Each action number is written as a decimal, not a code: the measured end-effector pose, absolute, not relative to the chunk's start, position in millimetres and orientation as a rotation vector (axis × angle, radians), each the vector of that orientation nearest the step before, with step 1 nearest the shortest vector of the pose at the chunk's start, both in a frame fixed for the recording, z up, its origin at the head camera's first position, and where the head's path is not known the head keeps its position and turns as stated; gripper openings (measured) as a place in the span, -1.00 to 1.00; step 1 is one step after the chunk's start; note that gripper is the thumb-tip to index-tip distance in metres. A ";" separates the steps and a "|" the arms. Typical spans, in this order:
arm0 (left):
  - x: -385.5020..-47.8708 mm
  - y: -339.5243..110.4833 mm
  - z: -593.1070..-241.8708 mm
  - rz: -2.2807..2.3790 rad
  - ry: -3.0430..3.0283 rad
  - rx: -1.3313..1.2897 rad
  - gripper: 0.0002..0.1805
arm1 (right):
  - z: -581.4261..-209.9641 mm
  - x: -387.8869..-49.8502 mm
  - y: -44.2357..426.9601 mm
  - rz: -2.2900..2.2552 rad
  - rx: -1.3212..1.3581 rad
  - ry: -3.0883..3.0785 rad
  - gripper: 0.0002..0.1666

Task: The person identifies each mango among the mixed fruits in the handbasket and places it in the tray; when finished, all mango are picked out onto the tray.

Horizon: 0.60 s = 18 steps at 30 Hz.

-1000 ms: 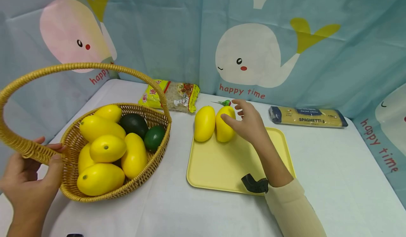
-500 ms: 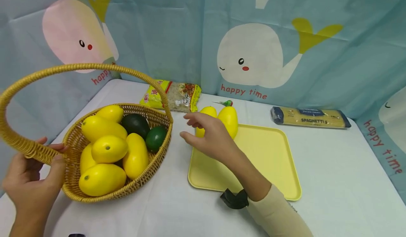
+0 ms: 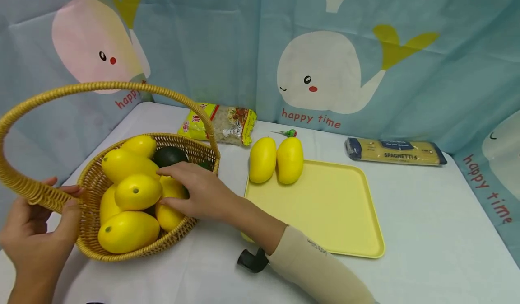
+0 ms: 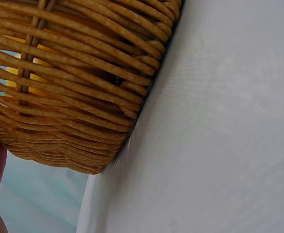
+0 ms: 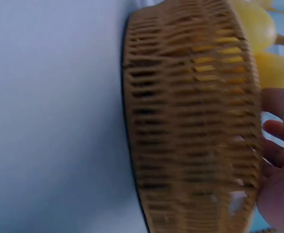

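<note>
A wicker basket (image 3: 95,195) with a tall arched handle stands at the left, filled with several yellow mangoes (image 3: 129,231) and dark green avocados (image 3: 169,156). My left hand (image 3: 38,236) grips the base of that handle, thumb on top; the left wrist view shows the woven side (image 4: 74,97). My right hand (image 3: 199,189) reaches over the basket's right rim, fingers and thumb spread across the upright mango (image 3: 168,216); whether they touch it I cannot tell. In the right wrist view, blurred, the fingers (image 5: 276,131) show just beyond the rim.
A yellow tray (image 3: 317,209) lies in the middle, with two mangoes (image 3: 290,160) at its far left corner. Behind are a bag of dry food (image 3: 227,123), a small green and red item (image 3: 290,133) and a spaghetti pack (image 3: 396,152). A patterned curtain (image 3: 227,51) closes the back.
My right hand has left the two mangoes at the tray and moved left into the basket over a mango. My left hand keeps its hold on the handle.
</note>
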<state>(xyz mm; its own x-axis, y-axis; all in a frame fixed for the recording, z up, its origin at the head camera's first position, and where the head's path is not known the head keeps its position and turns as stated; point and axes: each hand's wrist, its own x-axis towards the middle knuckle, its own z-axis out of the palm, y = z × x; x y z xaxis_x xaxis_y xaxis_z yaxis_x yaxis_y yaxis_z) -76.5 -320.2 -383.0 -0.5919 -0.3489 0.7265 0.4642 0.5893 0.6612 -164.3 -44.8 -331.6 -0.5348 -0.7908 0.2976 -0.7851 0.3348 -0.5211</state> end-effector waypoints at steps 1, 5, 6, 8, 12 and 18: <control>-76.3 -320.6 -383.1 -1.115 -1.903 -0.095 -0.47 | -331.7 -164.3 -50.5 -0.942 -1.500 2.558 -0.31; -77.4 -323.2 -384.8 -1.141 -1.877 -0.124 -0.49 | -328.4 -164.7 -68.8 -0.803 -1.484 2.526 -0.17; -77.5 -323.7 -385.2 -1.146 -1.872 -0.127 -0.49 | -327.1 -164.6 -72.2 -0.787 -1.481 2.515 -0.14; -77.6 -324.1 -385.8 -1.157 -1.871 -0.131 -0.49 | -325.3 -164.0 -76.8 -0.782 -1.467 2.494 -0.11; -77.8 -323.1 -385.7 -1.155 -1.883 -0.122 -0.48 | -326.7 -163.8 -78.6 -0.880 -1.402 2.478 -0.12; -76.8 -322.3 -386.8 -1.167 -1.882 -0.109 -0.47 | -329.4 -166.8 -76.2 -1.098 -1.303 2.383 -0.11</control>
<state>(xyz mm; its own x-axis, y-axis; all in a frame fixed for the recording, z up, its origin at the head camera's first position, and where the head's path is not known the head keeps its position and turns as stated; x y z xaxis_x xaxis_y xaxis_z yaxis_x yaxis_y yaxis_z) -76.8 -322.3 -386.8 -0.5980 -0.3537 0.7192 0.4869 0.5525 0.6765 -166.8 -76.2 -329.4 -0.5860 -0.7947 0.1584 -0.6368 0.3307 -0.6966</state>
